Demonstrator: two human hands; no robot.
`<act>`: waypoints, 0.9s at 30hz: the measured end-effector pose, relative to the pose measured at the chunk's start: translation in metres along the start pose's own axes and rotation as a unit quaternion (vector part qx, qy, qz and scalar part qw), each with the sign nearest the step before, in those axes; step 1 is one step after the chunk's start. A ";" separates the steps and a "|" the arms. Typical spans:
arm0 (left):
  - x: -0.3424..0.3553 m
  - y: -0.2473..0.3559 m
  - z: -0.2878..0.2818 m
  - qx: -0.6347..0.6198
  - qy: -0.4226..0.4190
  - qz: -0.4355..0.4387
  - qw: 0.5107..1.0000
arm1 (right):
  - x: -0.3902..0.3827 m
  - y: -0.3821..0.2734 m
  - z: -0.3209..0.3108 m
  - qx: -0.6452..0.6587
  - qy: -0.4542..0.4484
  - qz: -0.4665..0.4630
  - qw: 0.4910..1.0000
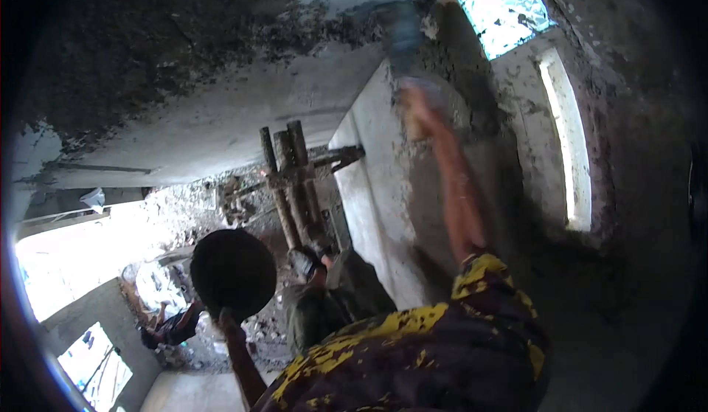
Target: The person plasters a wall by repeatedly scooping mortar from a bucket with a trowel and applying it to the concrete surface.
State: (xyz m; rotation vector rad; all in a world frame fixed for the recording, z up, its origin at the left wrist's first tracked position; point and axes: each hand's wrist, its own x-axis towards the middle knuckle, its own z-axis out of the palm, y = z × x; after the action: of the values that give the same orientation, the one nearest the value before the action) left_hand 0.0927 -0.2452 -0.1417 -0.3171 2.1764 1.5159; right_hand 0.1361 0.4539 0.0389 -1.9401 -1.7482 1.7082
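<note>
My right hand [420, 104] reaches up at the wall corner, closed on the handle of a trowel [405, 37]. The blade is smeared by motion and lies against or close to the wall; contact cannot be made out. At lower left, my left hand [228, 323] grips the rim of a dark round pan [233, 272]. What the pan holds is too dark to tell. Rough dark mortar [147, 65] covers the upper part of the wall, above a smoother grey surface [243, 106].
I stand high, with a foot [304, 261] on wooden poles [291, 183] lashed into a scaffold. Rubble covers the ground far below, where another person [177, 327] is. Window openings [505, 10] break the walls, and a pale wall edge [369, 154] runs down beside me.
</note>
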 end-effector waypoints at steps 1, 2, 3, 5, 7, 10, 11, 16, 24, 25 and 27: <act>0.004 0.009 -0.001 0.082 -0.005 0.059 0.995 | 0.000 0.023 -0.042 -0.123 0.021 -0.057 0.991; 0.018 0.013 0.019 0.075 -0.013 0.069 0.995 | -0.065 -0.042 -0.036 0.164 0.321 0.197 0.912; 0.001 -0.002 0.004 0.010 0.032 0.020 0.999 | -0.105 0.044 -0.041 0.050 0.038 -0.114 0.992; 0.006 -0.002 0.015 -0.129 0.005 -0.057 0.990 | -0.150 0.157 -0.065 0.015 0.124 0.023 0.992; 0.012 0.010 0.018 -0.187 0.003 -0.089 0.978 | -0.196 0.192 -0.050 -0.178 -0.008 -0.151 0.972; -0.005 0.047 0.068 -0.078 -0.054 -0.040 0.995 | -0.210 0.231 0.008 -0.319 -0.103 -0.308 0.890; -0.012 0.058 0.087 -0.049 -0.074 -0.024 0.996 | -0.212 0.222 0.024 -0.379 -0.123 -0.297 0.868; -0.026 0.109 0.154 0.081 -0.162 0.034 0.983 | -0.171 0.199 0.114 -0.486 -0.152 -0.398 0.764; -0.026 0.091 0.172 -0.045 -0.184 0.226 0.955 | -0.189 0.196 0.133 -0.403 -0.271 -0.428 0.762; -0.040 0.131 0.182 -0.042 -0.211 0.183 0.959 | -0.184 0.204 0.127 -0.379 -0.261 -0.416 0.784; -0.054 0.174 0.173 -0.036 -0.224 0.134 0.965 | -0.191 0.209 0.124 -0.355 -0.264 -0.408 0.799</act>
State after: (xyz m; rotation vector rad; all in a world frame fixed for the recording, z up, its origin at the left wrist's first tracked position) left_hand 0.1043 -0.0249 -0.0212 0.2889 1.8565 1.6204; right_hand 0.2366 0.1666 -0.0135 -0.4384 -3.0975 1.3713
